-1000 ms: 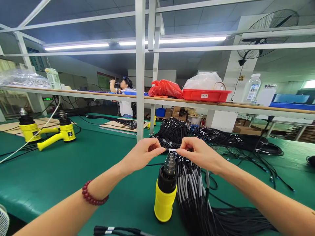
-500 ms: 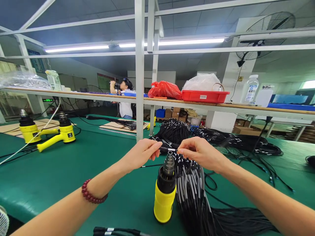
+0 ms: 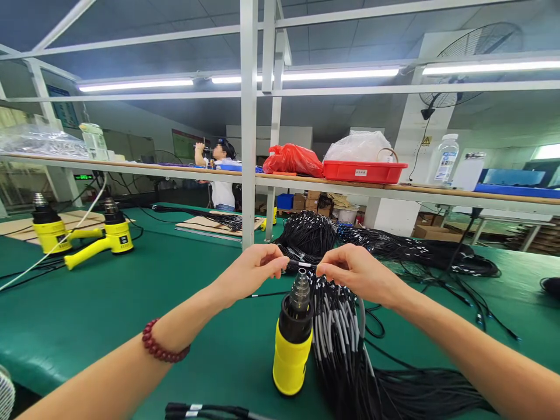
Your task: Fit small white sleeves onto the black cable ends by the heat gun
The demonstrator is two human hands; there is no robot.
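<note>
A thin black cable with a white label sleeve [image 3: 305, 265] is stretched level between my two hands, just above the metal nozzle of an upright yellow heat gun [image 3: 294, 350]. My left hand [image 3: 262, 268] pinches its left end between thumb and fingers. On the other side my right hand [image 3: 345, 267] pinches the right end. To the right of the heat gun lies a thick bundle of black and grey cables [image 3: 341, 332]. Several black cable ends with white labels [image 3: 196, 410] rest at the near edge.
Two more yellow heat guns [image 3: 118, 233] stand at the left on the green table [image 3: 175, 303]. A pile of black cables [image 3: 306, 236] lies behind my hands. Overhead, a shelf [image 3: 289, 182] on a white post [image 3: 248, 128] carries a red tray [image 3: 365, 172]. A person [image 3: 223, 175] stands beyond.
Both hands keep the labelled cable over the nozzle, nearly still. The whole view has shifted very slightly.
</note>
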